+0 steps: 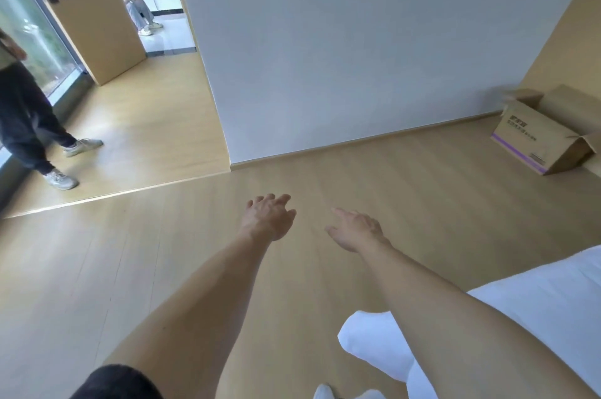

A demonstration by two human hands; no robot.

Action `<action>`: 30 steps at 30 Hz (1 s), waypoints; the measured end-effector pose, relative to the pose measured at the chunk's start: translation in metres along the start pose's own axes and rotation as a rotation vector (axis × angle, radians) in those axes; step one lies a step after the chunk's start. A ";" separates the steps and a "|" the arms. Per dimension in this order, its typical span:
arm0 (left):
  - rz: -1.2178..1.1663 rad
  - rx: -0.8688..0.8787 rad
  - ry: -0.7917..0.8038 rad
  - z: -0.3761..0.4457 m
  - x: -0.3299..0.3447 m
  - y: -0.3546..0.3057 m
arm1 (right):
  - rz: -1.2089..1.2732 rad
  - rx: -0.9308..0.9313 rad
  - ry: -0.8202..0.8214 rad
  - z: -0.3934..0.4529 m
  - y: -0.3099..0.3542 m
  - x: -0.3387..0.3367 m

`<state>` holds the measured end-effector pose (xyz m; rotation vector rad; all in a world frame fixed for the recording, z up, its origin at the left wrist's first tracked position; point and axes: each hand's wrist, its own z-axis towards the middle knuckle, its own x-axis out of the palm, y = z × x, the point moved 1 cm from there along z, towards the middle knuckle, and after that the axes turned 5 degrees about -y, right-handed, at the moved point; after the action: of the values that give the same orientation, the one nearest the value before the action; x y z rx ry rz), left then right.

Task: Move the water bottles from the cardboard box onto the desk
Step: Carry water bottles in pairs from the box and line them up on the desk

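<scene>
Here, left hand (268, 218) fingers relaxed, holding nothing; right hand (356, 231) likewise, cardboard box (536, 141) well apart

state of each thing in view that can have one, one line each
cardboard box: on the floor by the wall, top flaps open, contents not visible
left hand: open, holding nothing, over the floor
right hand: open, holding nothing, over the floor
door: open
</scene>
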<state>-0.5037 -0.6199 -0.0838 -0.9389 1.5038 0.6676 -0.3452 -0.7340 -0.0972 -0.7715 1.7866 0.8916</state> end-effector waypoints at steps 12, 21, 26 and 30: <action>0.021 0.197 0.078 0.201 0.006 -0.112 | 0.031 0.152 -0.051 0.151 -0.094 -0.059; -0.020 0.506 0.126 0.387 -0.010 -0.235 | 0.029 0.457 -0.089 0.278 -0.195 -0.125; 0.002 0.613 0.125 0.480 -0.035 -0.295 | 0.020 0.576 -0.112 0.338 -0.234 -0.166; 0.003 0.712 0.123 0.527 -0.036 -0.350 | 0.032 0.663 -0.119 0.374 -0.270 -0.183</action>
<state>0.0698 -0.3506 -0.0941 -0.4310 1.6789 0.0448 0.1136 -0.5437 -0.0907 -0.2548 1.8298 0.3088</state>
